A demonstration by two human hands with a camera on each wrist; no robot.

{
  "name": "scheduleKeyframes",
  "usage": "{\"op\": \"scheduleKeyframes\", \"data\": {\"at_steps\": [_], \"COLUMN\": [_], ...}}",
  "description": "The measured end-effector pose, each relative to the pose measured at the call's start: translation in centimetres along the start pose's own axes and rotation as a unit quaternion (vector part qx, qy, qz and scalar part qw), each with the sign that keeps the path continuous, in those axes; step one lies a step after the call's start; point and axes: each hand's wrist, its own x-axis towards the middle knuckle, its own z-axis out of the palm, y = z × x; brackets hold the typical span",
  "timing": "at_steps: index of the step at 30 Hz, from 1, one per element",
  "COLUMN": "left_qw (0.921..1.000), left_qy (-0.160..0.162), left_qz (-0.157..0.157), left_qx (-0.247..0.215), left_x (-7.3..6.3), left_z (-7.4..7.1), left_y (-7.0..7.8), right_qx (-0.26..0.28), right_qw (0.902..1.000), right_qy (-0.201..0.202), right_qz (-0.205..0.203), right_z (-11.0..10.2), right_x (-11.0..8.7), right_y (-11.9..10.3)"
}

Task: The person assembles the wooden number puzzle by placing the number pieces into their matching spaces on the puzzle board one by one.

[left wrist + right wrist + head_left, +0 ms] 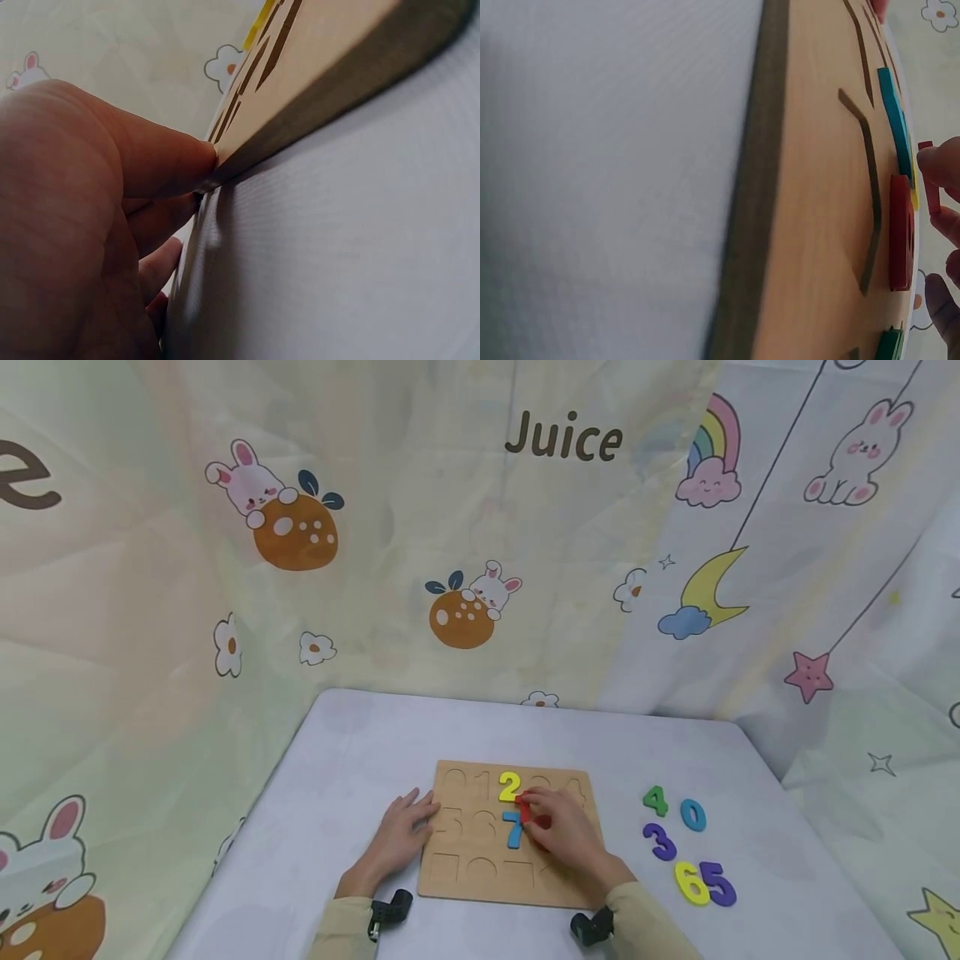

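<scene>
The right hand [570,835] is hovering over the board [465,846], its fingertips pinching a slim red piece [931,199]; its number is not readable. The left hand [401,835] is pressing the board's left edge, fingers fairly straight, grasping no piece.

The work is looking partly done. Just beyond the right fingertips, to their left, the 2 [508,797] is lying in place; just left of them, on the nearer side, the 7 [515,835] is filling its place too. Beneath that hand, a second red piece [898,232] and a green piece [890,345] are resting on the board; whether they are fully seated is unclear.

Much is remaining. The slots [482,787] nearest the left hand, for 0, 1, 5 and 6, are sitting unfilled, so the pinched piece is probably the 1. Several bottom-row slots, between the hands, are also showing bare. Well to the right of the right hand, the 4 [660,800], 0 [685,817], 3 [660,841], 6 [681,881] and 5 [716,881] are waiting on the table [360,735].
</scene>
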Motion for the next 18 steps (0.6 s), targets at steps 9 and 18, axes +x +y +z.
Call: {"op": "scheduleKeyframes", "data": {"at_steps": [9, 18], "left_qw": [1.0000, 1.0000], "left_qy": [0.002, 0.000], "left_qz": [0.004, -0.001], "left_qx": [-0.002, -0.002], "left_x": [-0.3, -0.1], "left_z": [0.0, -0.1], "left_y": [0.0, 0.2], "right_qx": [-0.008, -0.024], "right_qw": [0.9999, 0.9979], "right_qy": [-0.009, -0.002], "right_qz": [-0.012, -0.060], "right_z": [0.8, 0.8], "right_x": [0.7, 1.6], "right_y": [0.0, -0.9]}}
